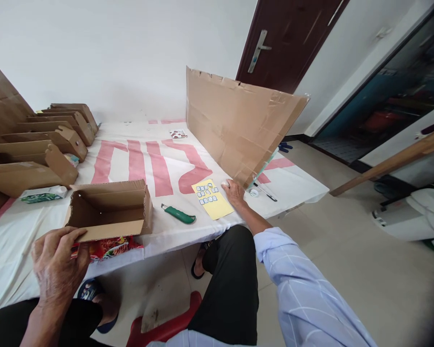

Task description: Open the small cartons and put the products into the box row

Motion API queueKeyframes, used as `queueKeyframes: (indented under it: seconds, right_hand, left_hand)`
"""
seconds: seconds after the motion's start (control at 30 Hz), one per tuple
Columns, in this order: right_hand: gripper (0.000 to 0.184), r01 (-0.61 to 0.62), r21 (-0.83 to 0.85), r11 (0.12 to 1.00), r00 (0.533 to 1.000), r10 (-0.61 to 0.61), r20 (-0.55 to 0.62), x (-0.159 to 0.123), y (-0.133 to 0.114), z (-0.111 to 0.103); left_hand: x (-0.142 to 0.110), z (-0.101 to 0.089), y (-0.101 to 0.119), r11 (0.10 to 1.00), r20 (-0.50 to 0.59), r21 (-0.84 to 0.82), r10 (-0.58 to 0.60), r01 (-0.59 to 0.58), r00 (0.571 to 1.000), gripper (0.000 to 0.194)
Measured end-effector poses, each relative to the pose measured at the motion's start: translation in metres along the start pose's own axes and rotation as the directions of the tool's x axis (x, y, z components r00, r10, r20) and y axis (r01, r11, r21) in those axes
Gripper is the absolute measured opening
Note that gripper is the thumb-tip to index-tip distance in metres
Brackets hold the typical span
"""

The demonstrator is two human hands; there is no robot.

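An open cardboard box (106, 217) sits near the table's front edge. My left hand (60, 262) grips its front wall, fingers over the top edge and thumb below. A red noodle packet (112, 247) shows under that wall, close to the thumb. My right hand (236, 193) rests on the table, fingers curled together; whatever they hold, if anything, is hidden. Beside it lies a yellow card (217, 208) with small blue-edged white stickers in rows. A green utility knife (180, 214) lies between the box and the card.
A large cardboard sheet (235, 120) stands upright behind my right hand. Several cardboard boxes (61, 137) line the left side, with a green-white packet (44, 193) before them. A black pen (266, 193) and a tape roll (253, 193) lie right. A patterned packet (178, 134) lies farther back.
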State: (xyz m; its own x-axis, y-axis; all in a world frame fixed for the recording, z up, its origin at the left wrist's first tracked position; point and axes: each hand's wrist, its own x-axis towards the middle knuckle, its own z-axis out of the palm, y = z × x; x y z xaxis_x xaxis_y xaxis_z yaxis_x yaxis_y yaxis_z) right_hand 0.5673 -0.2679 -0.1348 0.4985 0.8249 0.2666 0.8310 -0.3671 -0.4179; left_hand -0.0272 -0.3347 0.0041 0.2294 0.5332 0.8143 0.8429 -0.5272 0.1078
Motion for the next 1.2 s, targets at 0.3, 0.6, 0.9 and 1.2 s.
queueKeyframes:
  seconds: [0.3,0.6,0.9,1.2]
  right_hand:
    - [0.035,0.056,-0.057,0.997,0.995,-0.050,0.088,-0.004,-0.010,-0.014]
    - [0.064,0.063,-0.002,0.998,0.997,-0.063,-0.043,-0.001,-0.004,-0.015]
    - [0.053,0.496,0.303,0.814,0.868,-0.462,-0.181,-0.035,-0.112,-0.042]
    - [0.063,0.528,0.622,0.579,0.707,-0.705,0.057,-0.124,-0.200,-0.014]
  left_hand:
    - [0.003,0.002,0.001,1.000,-0.006,-0.015,-0.011,0.011,1.000,0.018]
    - [0.009,0.001,0.015,0.996,0.067,0.092,-0.025,0.019,0.997,0.014]
    - [0.015,0.000,0.030,0.984,0.131,0.156,-0.112,0.091,0.985,0.022]
    - [0.040,0.007,0.054,0.959,0.395,0.259,-0.216,0.117,0.893,0.014]
